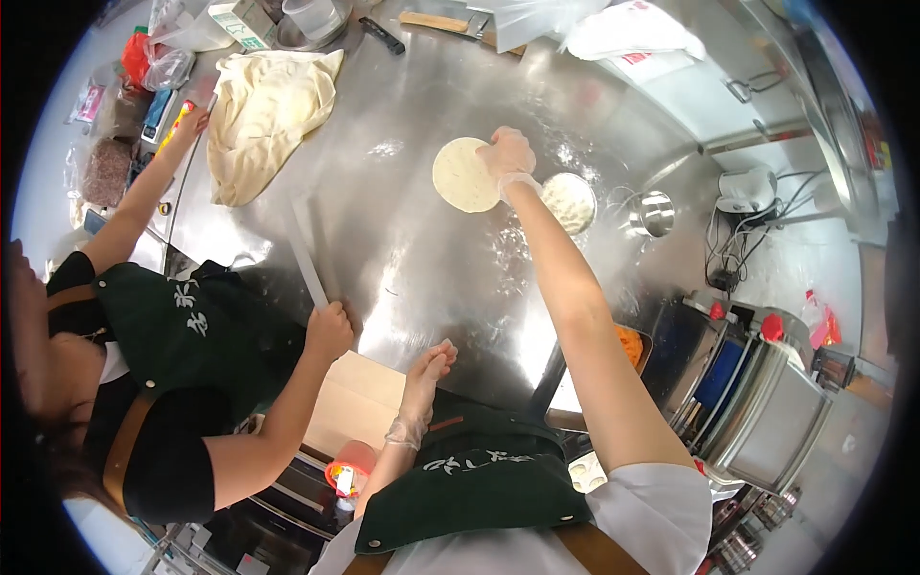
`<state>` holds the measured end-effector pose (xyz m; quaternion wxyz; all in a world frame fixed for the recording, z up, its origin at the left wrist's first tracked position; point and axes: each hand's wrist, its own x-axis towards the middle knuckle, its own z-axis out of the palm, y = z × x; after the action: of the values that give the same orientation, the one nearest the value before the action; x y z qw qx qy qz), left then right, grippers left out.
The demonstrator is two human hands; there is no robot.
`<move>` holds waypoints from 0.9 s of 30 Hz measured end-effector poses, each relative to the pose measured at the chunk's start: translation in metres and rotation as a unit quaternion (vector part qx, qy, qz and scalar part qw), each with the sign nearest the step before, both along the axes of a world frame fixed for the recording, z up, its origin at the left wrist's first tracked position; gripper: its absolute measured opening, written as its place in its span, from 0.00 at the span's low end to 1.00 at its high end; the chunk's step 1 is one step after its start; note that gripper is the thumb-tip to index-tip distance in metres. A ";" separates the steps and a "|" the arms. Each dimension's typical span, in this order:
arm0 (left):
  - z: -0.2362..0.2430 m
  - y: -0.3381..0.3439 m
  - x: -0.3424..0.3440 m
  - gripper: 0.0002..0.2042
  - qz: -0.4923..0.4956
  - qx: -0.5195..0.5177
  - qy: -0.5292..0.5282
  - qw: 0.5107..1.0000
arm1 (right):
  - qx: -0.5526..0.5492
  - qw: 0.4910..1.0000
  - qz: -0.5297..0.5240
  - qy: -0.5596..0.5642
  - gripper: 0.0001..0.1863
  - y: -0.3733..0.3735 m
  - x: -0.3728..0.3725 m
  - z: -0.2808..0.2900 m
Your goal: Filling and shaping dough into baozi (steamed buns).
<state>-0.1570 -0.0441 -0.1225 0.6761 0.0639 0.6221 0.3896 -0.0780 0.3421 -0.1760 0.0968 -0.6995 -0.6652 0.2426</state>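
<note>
A flat, pale dough round [464, 176] lies on the steel table. At its right edge is my right hand [508, 156], in a clear glove, with its fingers bent and closed on the rim; the fingertips are partly hidden. Beside that wrist, to the right, stands a round container of white flour [571, 201], with loose flour scattered about it. My left hand [427, 369], also gloved, is held near the table's front edge, its fingers curled together. Nothing shows in it, and it is well apart from the dough.
On the left a co-worker in a dark green apron [206, 335] holds a long, flat blade [307, 259]. A cream cloth [268, 120] lies at the back left. Right of the flour is a metal cup [654, 214]. Cables [738, 240] hang by the right wall.
</note>
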 end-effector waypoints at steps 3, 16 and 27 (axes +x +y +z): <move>-0.011 0.012 -0.008 0.20 0.009 -0.005 -0.003 1.000 | -0.082 0.997 0.002 0.002 0.16 0.011 0.000 -0.005; -0.059 0.159 -0.027 0.23 0.252 0.057 -0.291 0.921 | 0.183 0.929 0.261 0.189 0.09 -0.116 0.013 0.027; 0.015 0.155 0.024 0.26 0.164 0.177 -0.470 0.849 | 0.090 0.986 -0.114 0.086 0.14 -0.366 0.221 0.071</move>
<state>-0.1333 0.1108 -0.1074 0.7911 -0.1111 0.1518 0.5821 0.1427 -0.0243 -0.1047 0.2433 -0.7359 -0.5893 0.2281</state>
